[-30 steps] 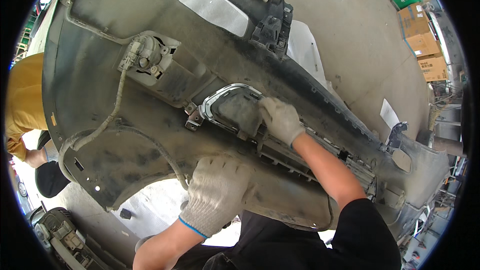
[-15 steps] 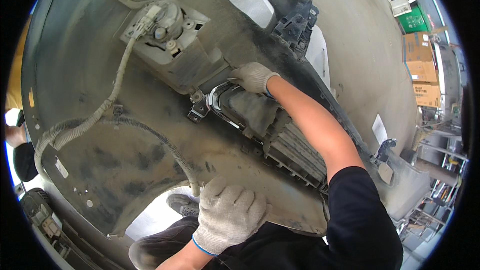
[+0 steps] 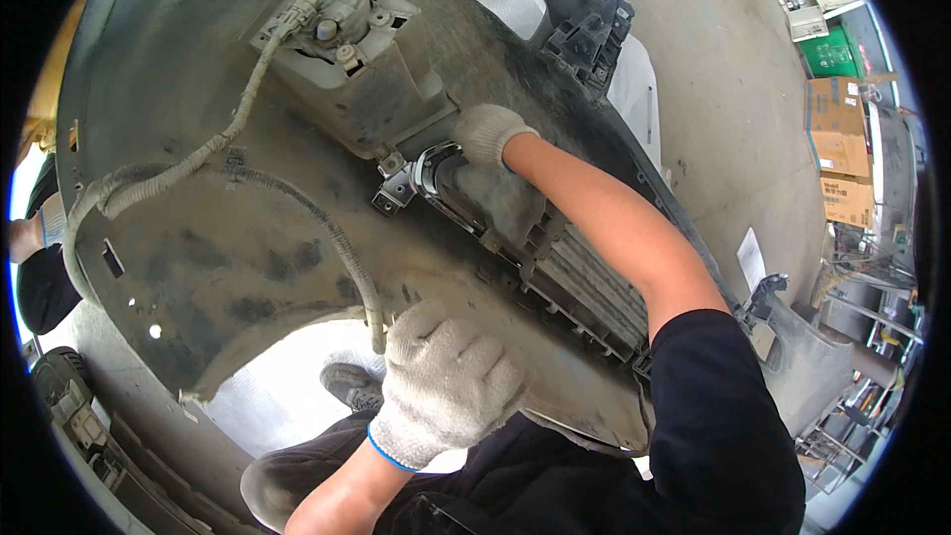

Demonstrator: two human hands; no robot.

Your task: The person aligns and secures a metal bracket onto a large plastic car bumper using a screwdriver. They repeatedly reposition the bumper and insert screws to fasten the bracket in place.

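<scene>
A dusty dark car bumper cover (image 3: 267, 277) lies before me with its inner side showing. My left hand (image 3: 451, 383), in a knitted work glove, is closed around the bumper's near edge. My gloved right hand (image 3: 490, 135) is curled at the end of a chrome-edged trim piece (image 3: 431, 173), between it and the lamp housing; its fingertips are hidden. A ribbed plastic grille (image 3: 589, 282) sits below my right forearm. At the upper left, a round lamp (image 3: 342, 20) is fixed to the bumper. A taped wiring harness (image 3: 238, 109) runs from the lamp toward my left hand.
A black plastic bracket (image 3: 591, 35) sits on the bumper's far edge. Cardboard boxes (image 3: 837, 129) and a green crate (image 3: 832, 52) stand at the right. Another person's hand (image 3: 25, 241) shows at the far left. My shoe (image 3: 352, 386) is beneath the bumper's cutout.
The bumper has shifted and tilted, showing more white floor through its cutout. My right hand has curled more tightly by the trim. My left hand has moved slightly up and left with the edge.
</scene>
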